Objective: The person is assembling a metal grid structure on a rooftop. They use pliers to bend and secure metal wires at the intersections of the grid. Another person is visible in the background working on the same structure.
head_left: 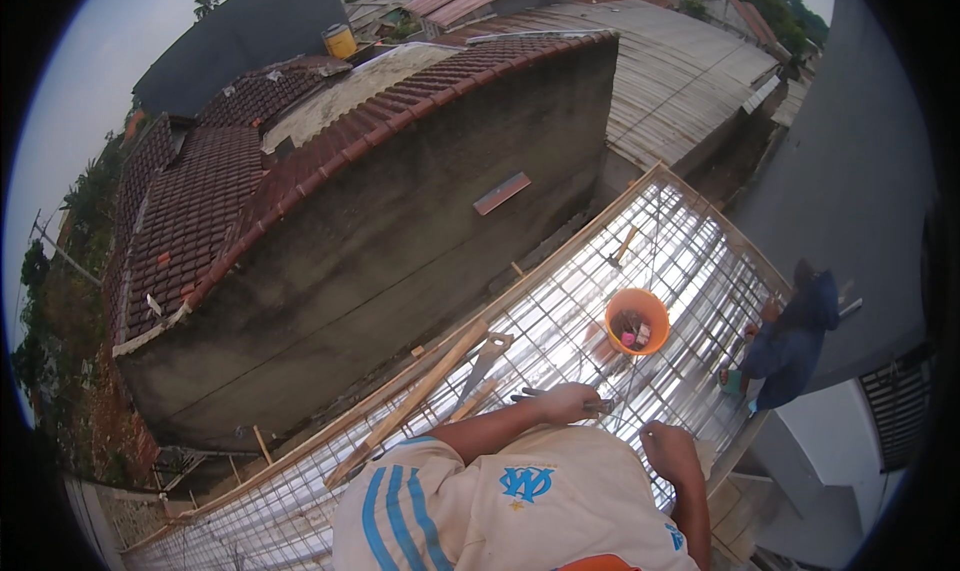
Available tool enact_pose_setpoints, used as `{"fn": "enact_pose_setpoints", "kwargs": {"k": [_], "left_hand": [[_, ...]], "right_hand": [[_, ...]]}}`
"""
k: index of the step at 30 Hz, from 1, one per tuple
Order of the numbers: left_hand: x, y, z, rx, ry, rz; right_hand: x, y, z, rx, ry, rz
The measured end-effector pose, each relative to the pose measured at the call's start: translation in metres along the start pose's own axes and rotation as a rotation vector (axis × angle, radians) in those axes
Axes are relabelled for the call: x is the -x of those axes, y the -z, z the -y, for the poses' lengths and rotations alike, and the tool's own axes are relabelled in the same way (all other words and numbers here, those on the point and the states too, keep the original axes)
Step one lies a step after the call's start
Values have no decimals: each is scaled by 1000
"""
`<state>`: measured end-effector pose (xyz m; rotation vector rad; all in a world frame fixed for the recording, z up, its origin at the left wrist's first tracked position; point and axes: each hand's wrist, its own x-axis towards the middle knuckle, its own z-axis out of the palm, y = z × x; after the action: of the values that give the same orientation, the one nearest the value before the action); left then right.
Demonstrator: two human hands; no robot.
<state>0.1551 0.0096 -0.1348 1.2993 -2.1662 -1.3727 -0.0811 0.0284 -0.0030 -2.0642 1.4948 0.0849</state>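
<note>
My left hand (572,403) is closed round a bundle of thin, dark, wire-like pieces (529,394), whose ends stick out on both sides of the fist. To its right and nearer my body, my right hand (670,451) is curled with its fingers drawn in; whatever it may hold is hidden. Both hands hover over a grid of steel bars (560,316) lying above shiny metal sheeting. Beyond them an orange bucket (655,337) stands on the grid, with dark and pinkish items inside too small to name.
A hammer (623,245) lies past the bucket. Left of my hands are a handsaw (484,361) and a long timber (415,396). A wooden edge board (560,239) borders the deck, facing a tile-roofed house (380,231). At right, a person in dark blue (800,341) bends over the grid.
</note>
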Motion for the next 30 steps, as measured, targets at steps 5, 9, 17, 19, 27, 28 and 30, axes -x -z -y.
{"fn": "enact_pose_setpoints", "kwargs": {"k": [5, 9, 17, 19, 27, 28, 30], "left_hand": [[-4, 10, -2, 7, -20, -6], [-10, 12, 3, 23, -22, 21], [-6, 23, 1, 128, -16, -53], [-8, 30, -13, 82, -3, -120], [-5, 54, -13, -26, 59, -47], [-3, 54, -14, -26, 34, -49], [-1, 54, -19, -32, -25, -49]], "right_hand": [[-7, 6, 5, -43, -20, -40], [-12, 6, 1, -49, -8, -104], [-21, 11, -20, 27, 15, -434], [-25, -8, -32, 147, -65, -312], [-28, 33, 2, -399, -26, -136], [-31, 34, -1, -458, -57, -256], [-43, 10, -32, 4, -35, -254]]}}
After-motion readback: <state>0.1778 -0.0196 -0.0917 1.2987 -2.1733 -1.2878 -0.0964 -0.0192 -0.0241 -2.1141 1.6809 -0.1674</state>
